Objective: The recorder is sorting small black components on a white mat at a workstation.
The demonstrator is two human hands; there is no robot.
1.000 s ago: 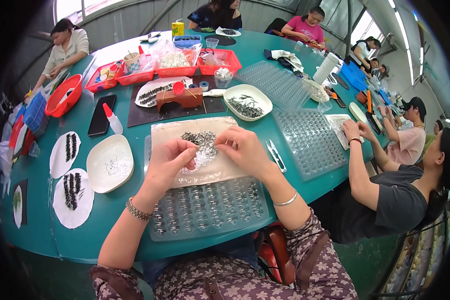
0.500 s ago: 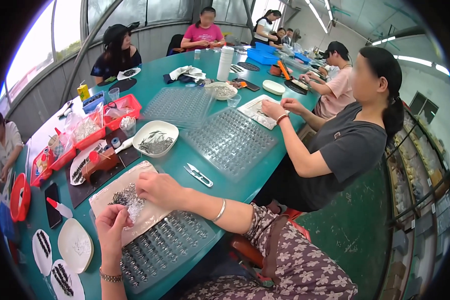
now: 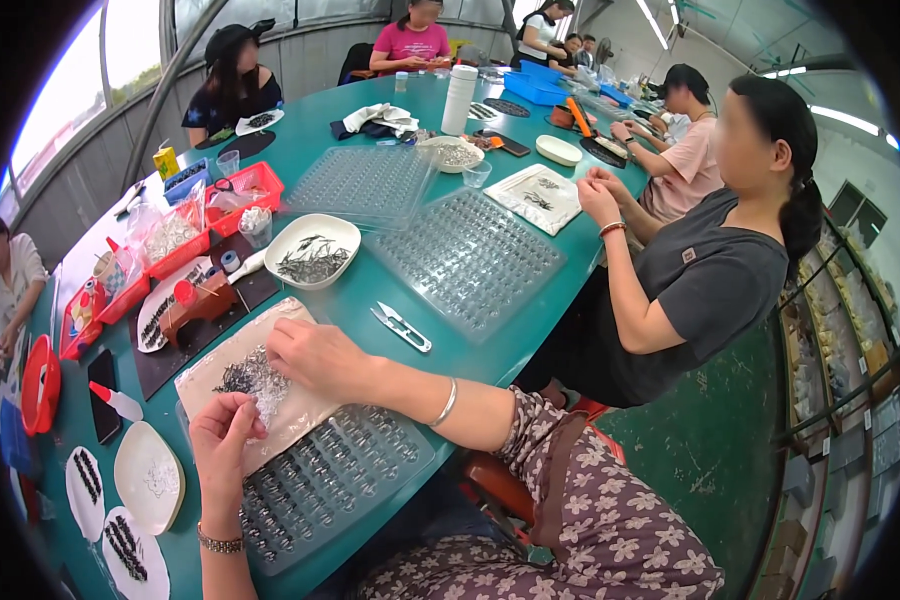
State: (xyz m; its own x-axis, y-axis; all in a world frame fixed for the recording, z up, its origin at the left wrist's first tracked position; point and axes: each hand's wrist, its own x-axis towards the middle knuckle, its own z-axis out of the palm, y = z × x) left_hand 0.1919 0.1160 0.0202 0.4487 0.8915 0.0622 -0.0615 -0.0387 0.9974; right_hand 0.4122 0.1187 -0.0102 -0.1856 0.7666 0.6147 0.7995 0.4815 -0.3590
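Observation:
My left hand [image 3: 226, 430] is closed in a pinch at the near left edge of a beige cloth pad [image 3: 308, 412]; whatever it pinches is too small to make out. Across the pad, my right hand [image 3: 315, 358] bends down with its fingertips together at a pile of small dark and clear pieces [image 3: 262, 388]. What lies between those fingertips is hidden. The pad rests partly on a clear plastic tray with rows of round hollows [image 3: 335, 485]. Thread snips [image 3: 402, 328] lie on the table to the right of the pad.
A white dish of dark slivers [image 3: 312, 252] stands beyond the pad. At left are red baskets [image 3: 175, 252], a phone [image 3: 104, 395], a white dish [image 3: 150, 476] and white cards with dark rows [image 3: 124, 553]. Another dimpled tray [image 3: 470, 262] lies before a co-worker [image 3: 705, 255] at right.
The view has shifted slightly. My hands stay at the pile, with small finger movements. The co-worker at right has lifted their hands off their white cloth, baring dark pieces on it.

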